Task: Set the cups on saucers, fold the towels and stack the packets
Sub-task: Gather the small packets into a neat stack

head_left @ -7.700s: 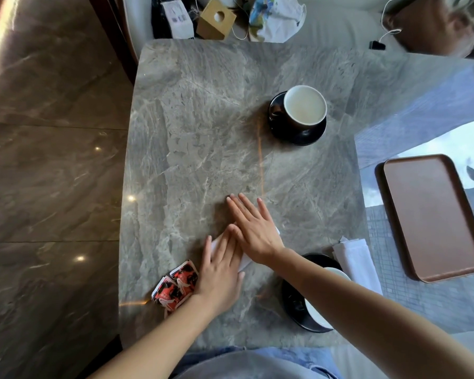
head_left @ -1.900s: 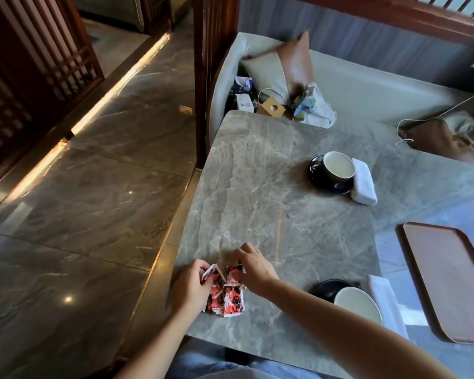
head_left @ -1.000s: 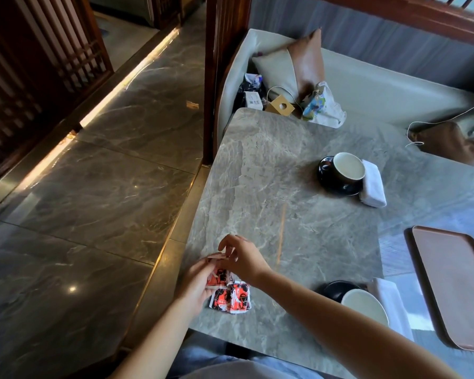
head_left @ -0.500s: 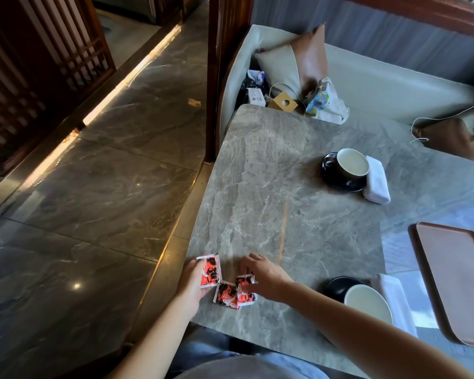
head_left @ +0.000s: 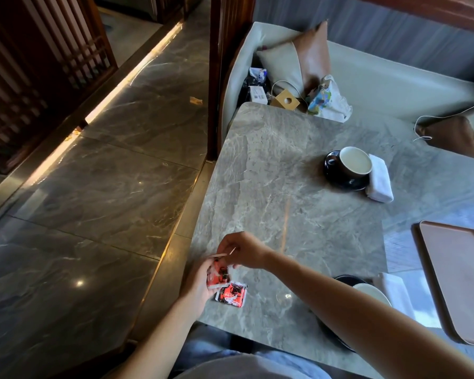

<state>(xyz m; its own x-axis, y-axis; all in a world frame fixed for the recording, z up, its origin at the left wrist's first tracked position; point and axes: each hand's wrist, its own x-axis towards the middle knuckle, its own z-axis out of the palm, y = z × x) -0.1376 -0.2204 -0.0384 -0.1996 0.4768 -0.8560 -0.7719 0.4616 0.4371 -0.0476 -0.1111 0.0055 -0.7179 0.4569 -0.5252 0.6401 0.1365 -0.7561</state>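
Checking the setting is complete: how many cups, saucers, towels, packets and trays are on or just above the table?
Cups: 2 (far cup, near cup)
Saucers: 2 (far saucer, near saucer)
Folded towels: 2 (far towel, near towel)
Red packets: 3 (gripped packet, pinched packet, flat packet)
Brown tray: 1
Total: 10

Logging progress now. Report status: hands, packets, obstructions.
Left hand holds red packet. Right hand pinches top packet over it. Loose packet flat on table. Nothing in the way.
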